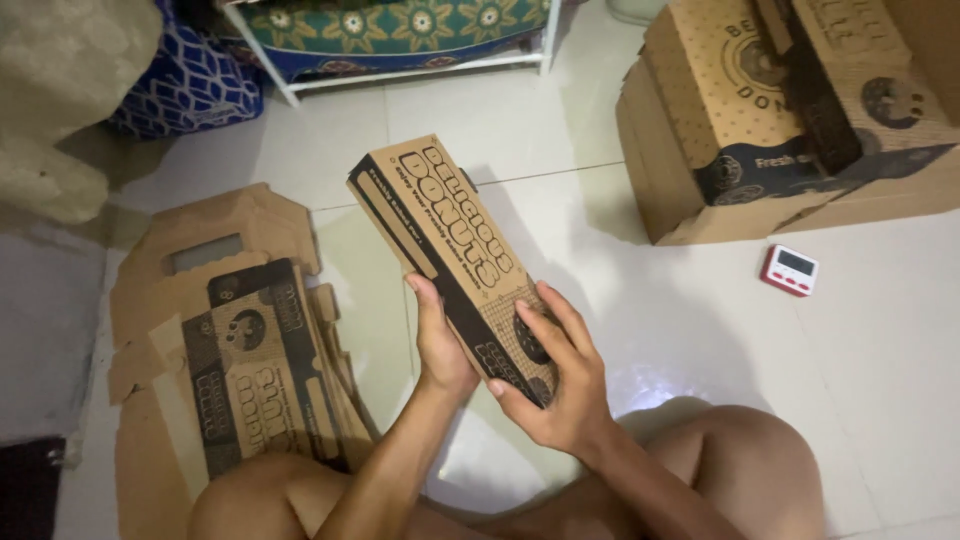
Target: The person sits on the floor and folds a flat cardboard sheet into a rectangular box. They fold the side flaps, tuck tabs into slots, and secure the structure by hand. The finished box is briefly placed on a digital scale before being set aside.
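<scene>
Now, holding a long brown cardboard box (445, 235) with black print up above the white floor (600, 300), in front of the bent knees. Tilted, with the far end pointing up and away to the left. Held at the near end only. Left hand (440, 345) wrapped round the near left edge and closed tight on it. Right hand (555, 385) clamped over the near right corner, fingers spread flat across the printed top. No hand under the far end at all.

Probably the biggest worry: tipping. With so much box sticking out past the grip, could dip down or twist, then slip free and hit the hard tiles on a corner. Likely to leave a bent corner or a popped flap.

Next worry: squeezing. Only thin card, so pressing too hard with the right fingers might dent the top or push a side in. Cannot tell if the far end is tucked shut, so might also spring open there.

Also, watch the sides. Just to the left, by the left knee, a pile of flat boxes (240, 360) lying unfolded on the floor; easy to crease with a leg or a dropped box. Off to the right, a small red and white timer (789, 270) on the tiles, near a stack of made-up boxes (760, 110). Well apart from both hands, but could get knocked by a wide swing.
</scene>
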